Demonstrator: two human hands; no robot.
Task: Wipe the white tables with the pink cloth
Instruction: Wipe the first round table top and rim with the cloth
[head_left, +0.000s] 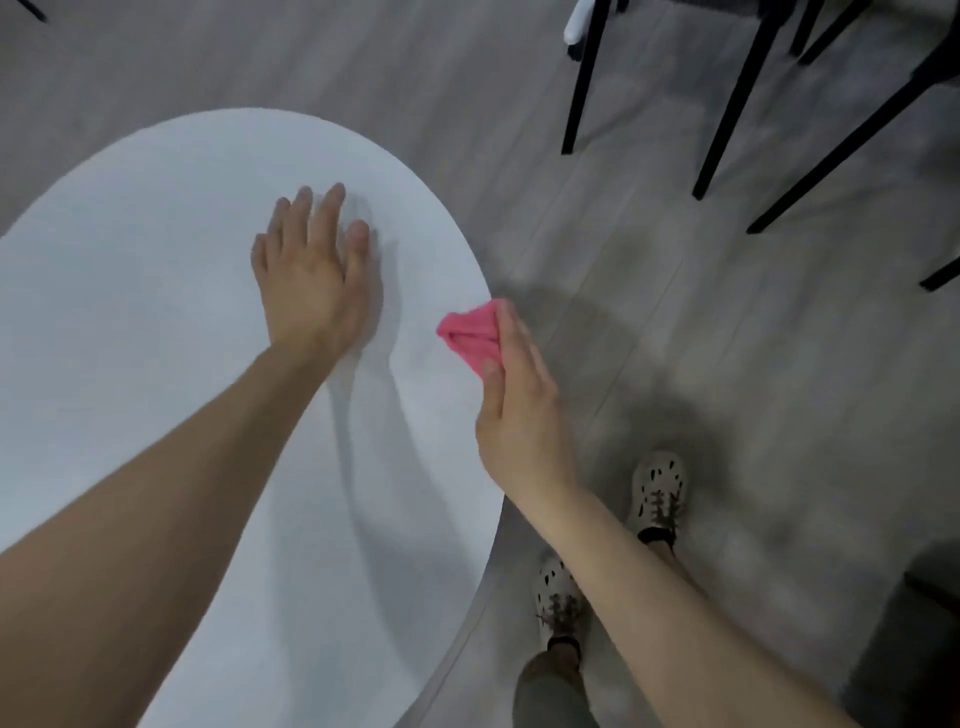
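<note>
1. Nearest us, our left forearm (171, 493) reaches across the round white surface (130, 312). At its end the left grip (317, 275) lies flat with its fingers straight and spread, grasping nothing.
2. The right grip (519, 410) pinches the pink cloth (470, 332), bunched between thumb and fingers. The cloth sits right at the surface's right rim. We cannot tell whether it touches the top.
3. We judge that a wiping stroke is the step in hand. To do it well, we should bring the cloth in over the top and flatten it under the palm, since a tight bunch wipes only a narrow strip.
4. We should work in overlapping passes from the far rim towards us and run each one off the edge, so crumbs leave the top.
5. The flat left grip likely steadies the surface, so it is worth keeping some weight there. We should shift it as we go, or the patch beneath it stays unwiped.
6. Our shoes (660, 488) stand just beside the rim, and the black chair legs (737, 104) are well apart, so we likely have room to step round for the far side.
</note>
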